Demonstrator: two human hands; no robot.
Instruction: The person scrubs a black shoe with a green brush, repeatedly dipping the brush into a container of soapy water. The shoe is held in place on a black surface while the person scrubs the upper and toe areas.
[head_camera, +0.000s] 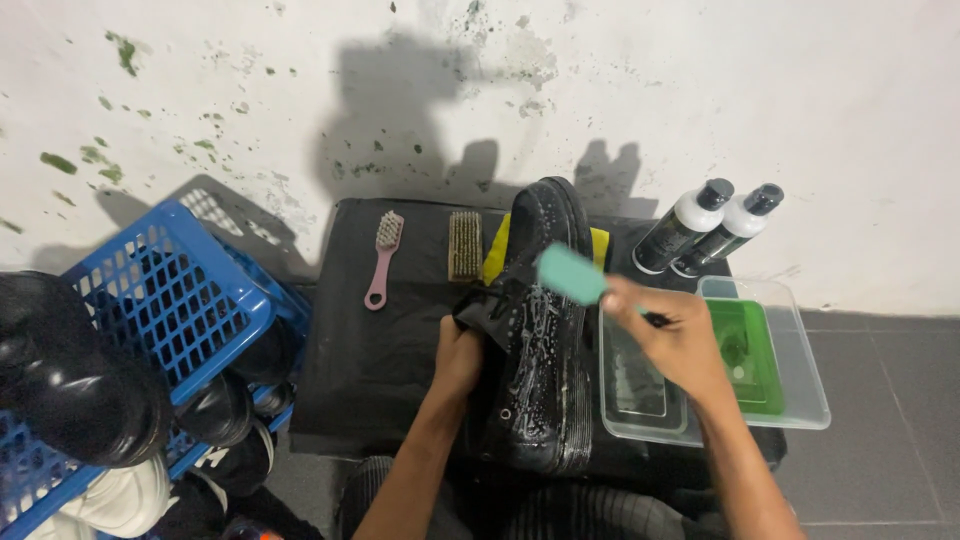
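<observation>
A stained white wall (700, 90) and grey tiled floor (880, 400) surround a black-covered table (390, 340). On the table, a soapy black shoe (545, 340) stands tilted, its sole facing right. The left hand (458, 358) is tucked inside the shoe; the right hand (672, 335) grips a teal brush (572, 274) against it. Left of the shoe: a blue basket (165, 300), a tan brush (464, 245), a pink brush (383, 258). Right: a clear tray (800, 400), two bottles (710, 228).
</observation>
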